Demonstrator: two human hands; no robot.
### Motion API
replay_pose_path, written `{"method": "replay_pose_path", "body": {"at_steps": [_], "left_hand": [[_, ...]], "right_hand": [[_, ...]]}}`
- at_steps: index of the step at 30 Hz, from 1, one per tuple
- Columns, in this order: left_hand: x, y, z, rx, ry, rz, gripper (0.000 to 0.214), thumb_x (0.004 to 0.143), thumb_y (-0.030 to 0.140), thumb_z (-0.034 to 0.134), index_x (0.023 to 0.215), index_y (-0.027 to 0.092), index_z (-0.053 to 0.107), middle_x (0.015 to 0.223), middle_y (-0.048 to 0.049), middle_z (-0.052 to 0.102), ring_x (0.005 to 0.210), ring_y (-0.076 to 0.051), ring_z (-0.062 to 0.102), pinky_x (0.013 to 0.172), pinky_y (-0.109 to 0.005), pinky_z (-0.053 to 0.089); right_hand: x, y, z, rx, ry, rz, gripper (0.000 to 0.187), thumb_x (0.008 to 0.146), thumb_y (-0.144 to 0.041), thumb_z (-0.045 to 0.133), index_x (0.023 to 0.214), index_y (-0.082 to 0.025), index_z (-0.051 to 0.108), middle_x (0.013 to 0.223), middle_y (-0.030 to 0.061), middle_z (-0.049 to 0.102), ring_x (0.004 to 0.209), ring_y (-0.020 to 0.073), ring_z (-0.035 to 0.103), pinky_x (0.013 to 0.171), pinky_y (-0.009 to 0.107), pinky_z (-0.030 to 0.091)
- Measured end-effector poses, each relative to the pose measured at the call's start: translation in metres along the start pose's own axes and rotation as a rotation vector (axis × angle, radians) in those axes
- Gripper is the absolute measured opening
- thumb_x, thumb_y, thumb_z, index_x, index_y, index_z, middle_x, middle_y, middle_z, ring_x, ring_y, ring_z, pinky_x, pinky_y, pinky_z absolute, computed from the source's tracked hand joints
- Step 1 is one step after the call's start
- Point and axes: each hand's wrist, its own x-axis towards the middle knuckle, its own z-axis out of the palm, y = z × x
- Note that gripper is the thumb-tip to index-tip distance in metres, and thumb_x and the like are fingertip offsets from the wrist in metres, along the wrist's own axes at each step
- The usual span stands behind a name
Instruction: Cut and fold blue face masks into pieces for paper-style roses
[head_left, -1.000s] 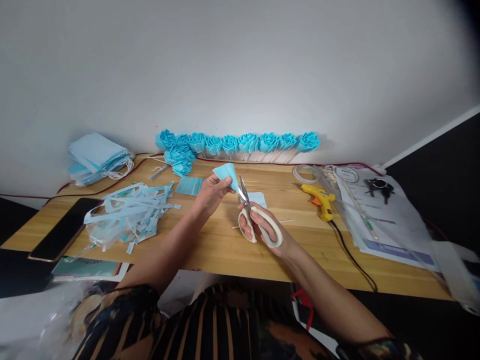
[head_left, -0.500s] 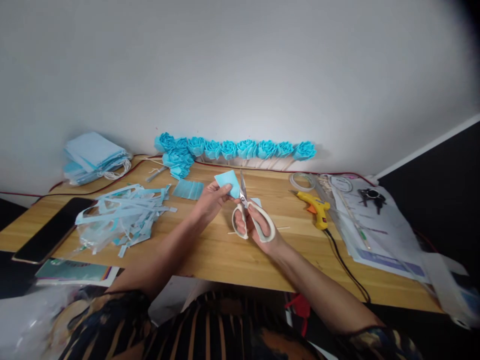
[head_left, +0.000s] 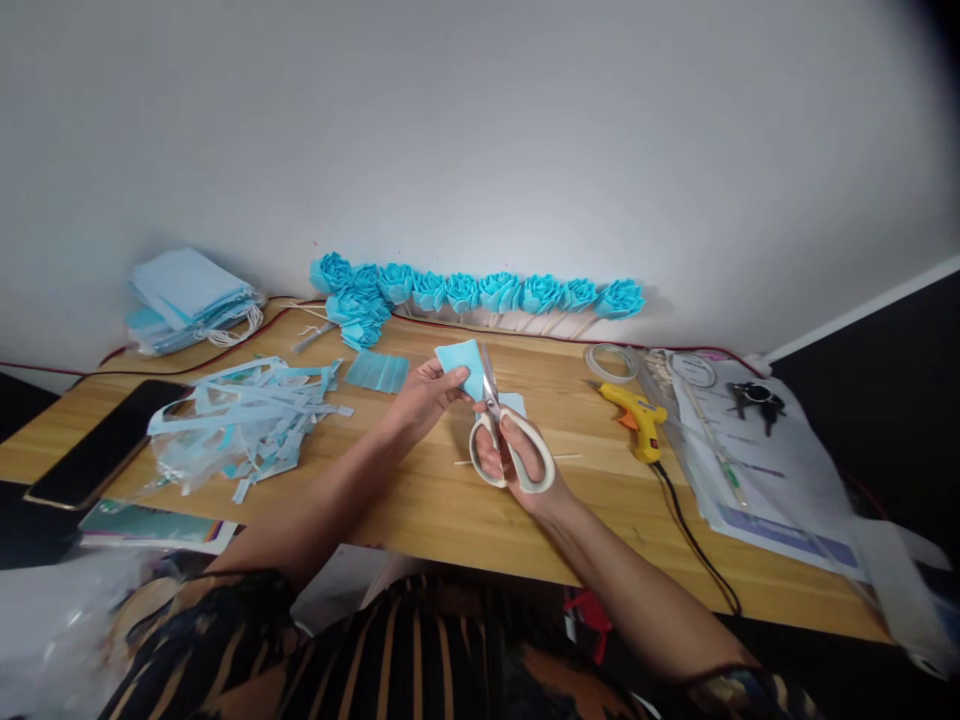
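Observation:
Between the thumb and fingers of my left hand (head_left: pixel 426 398) is a light blue square of thin fabric-like material (head_left: pixel 460 366). My right hand (head_left: pixel 517 460) grips a pair of white-handled scissors (head_left: pixel 534 462), fingers through the loops. The blades point away from me and lie along the right edge of the blue square. Under the scissors, another pale blue piece (head_left: pixel 513 403) rests on the table, partly covered. A thin wooden stick (head_left: pixel 568 457) lies behind my right hand. To the left is a pleated blue piece (head_left: pixel 377 371).
Several blue fabric flowers (head_left: pixel 500 292) on sticks line the wall. Blue-white strips (head_left: pixel 247 415), a phone (head_left: pixel 105 440) and stacked face masks (head_left: pixel 187 295) are on the left. At right are a yellow glue gun (head_left: pixel 636 415) with a cord, a tape roll (head_left: pixel 611 363), papers (head_left: pixel 787 490) and keys (head_left: pixel 757 395).
The scissor blades have come closer together along the blue square's right edge. The view has shifted slightly; both hands stay in nearly the same place.

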Motion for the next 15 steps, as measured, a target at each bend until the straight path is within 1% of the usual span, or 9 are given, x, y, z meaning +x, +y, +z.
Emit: {"method": "replay_pose_path", "body": {"at_steps": [8, 13, 15], "left_hand": [[0.0016, 0.0005, -0.0023, 0.001, 0.017, -0.007, 0.037, 0.057, 0.034, 0.093, 0.076, 0.011, 0.072, 0.068, -0.0017, 0.070, 0.057, -0.011, 0.062, 0.053, -0.022, 0.051], [0.0022, 0.0019, -0.0045, 0.012, 0.012, -0.018, 0.035, 0.059, 0.033, 0.092, 0.077, 0.010, 0.072, 0.067, -0.0022, 0.069, 0.057, -0.011, 0.062, 0.053, -0.022, 0.051], [0.0027, 0.0025, -0.0049, 0.004, 0.016, -0.029, 0.037, 0.060, 0.035, 0.092, 0.079, 0.010, 0.072, 0.068, -0.0023, 0.069, 0.057, -0.011, 0.062, 0.053, -0.022, 0.052]], "right_hand": [[-0.0019, -0.0039, 0.0008, -0.036, 0.023, 0.015, 0.039, 0.087, -0.052, 0.066, 0.108, -0.018, 0.062, 0.061, -0.0059, 0.050, 0.041, 0.0041, 0.034, 0.035, 0.017, 0.026], [-0.0020, -0.0066, 0.0019, -0.045, 0.042, 0.009, 0.040, 0.086, -0.052, 0.069, 0.107, -0.018, 0.062, 0.062, -0.0060, 0.049, 0.041, 0.0033, 0.033, 0.034, 0.015, 0.026], [-0.0020, -0.0066, 0.0024, -0.038, 0.042, 0.010, 0.040, 0.085, -0.052, 0.069, 0.105, -0.018, 0.062, 0.061, -0.0062, 0.049, 0.042, 0.0033, 0.032, 0.034, 0.015, 0.025]]}}
